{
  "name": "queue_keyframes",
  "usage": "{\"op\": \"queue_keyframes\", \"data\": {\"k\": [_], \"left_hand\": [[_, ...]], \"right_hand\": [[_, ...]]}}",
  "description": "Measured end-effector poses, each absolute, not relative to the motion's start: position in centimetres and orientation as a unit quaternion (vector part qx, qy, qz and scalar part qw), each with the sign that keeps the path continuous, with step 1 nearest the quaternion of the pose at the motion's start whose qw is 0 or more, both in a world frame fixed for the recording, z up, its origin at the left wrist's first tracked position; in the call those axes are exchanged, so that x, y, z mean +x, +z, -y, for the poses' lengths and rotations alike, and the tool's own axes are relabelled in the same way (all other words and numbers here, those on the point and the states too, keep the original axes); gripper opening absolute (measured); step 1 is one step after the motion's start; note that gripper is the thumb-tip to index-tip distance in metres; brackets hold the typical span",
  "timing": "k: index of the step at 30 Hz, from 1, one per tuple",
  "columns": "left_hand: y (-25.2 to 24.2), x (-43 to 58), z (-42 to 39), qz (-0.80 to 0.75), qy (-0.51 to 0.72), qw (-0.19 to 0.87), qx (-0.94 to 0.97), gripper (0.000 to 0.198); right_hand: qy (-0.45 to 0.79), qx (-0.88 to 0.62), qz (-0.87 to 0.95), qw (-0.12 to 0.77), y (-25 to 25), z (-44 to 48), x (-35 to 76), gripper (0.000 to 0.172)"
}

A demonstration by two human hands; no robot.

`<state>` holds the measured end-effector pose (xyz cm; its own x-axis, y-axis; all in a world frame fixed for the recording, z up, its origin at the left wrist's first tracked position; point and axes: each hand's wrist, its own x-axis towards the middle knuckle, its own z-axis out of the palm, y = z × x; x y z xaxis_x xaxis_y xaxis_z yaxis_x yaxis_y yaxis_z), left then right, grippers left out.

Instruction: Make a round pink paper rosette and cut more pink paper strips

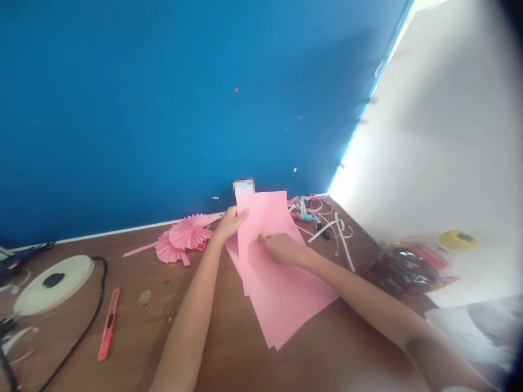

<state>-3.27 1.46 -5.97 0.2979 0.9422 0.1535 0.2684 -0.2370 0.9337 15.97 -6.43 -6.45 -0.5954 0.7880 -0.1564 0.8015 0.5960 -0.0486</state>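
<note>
A stack of pink paper sheets [281, 299] lies on the brown table [229, 354] in front of me. My left hand [231, 222] pinches the left edge of the top pink sheet [263, 215], which is lifted and folded up toward the blue wall. My right hand [281, 247] lies on that sheet lower down, fingers pressed flat against the paper near the fold. Two pink pleated paper fans [183, 239] rest on the table just left of my left hand.
An orange utility knife [108, 324] lies at the left, beside a black cable [87, 326] and a white round disc [55, 283]. White paper strips [330, 223] and pens lie behind the sheets. A clear bag of supplies [404, 267] and a yellow tape roll [457, 239] sit right.
</note>
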Motion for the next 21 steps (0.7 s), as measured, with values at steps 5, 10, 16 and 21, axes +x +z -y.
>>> {"op": "queue_keyframes", "data": {"k": [5, 10, 16, 21], "left_hand": [[-5.9, -3.2, -1.4, -0.454, 0.394, 0.438, 0.668, 0.051], [-5.8, -3.1, -1.3, -0.458, 0.399, 0.43, 0.668, 0.048], [-6.0, -3.1, -1.5, -0.446, 0.373, 0.424, 0.695, 0.044], [-6.0, -3.0, -1.4, -0.448, 0.376, 0.424, 0.691, 0.044]], "right_hand": [[-0.065, 0.441, -0.892, 0.08, -5.8, 6.1, 16.7, 0.045], [-0.055, 0.475, -0.875, 0.078, -3.8, 5.8, 17.6, 0.05], [-0.104, 0.405, -0.908, 0.032, -4.3, 6.3, 16.9, 0.043], [-0.059, 0.4, -0.912, 0.07, -5.4, 7.4, 16.0, 0.058]]}}
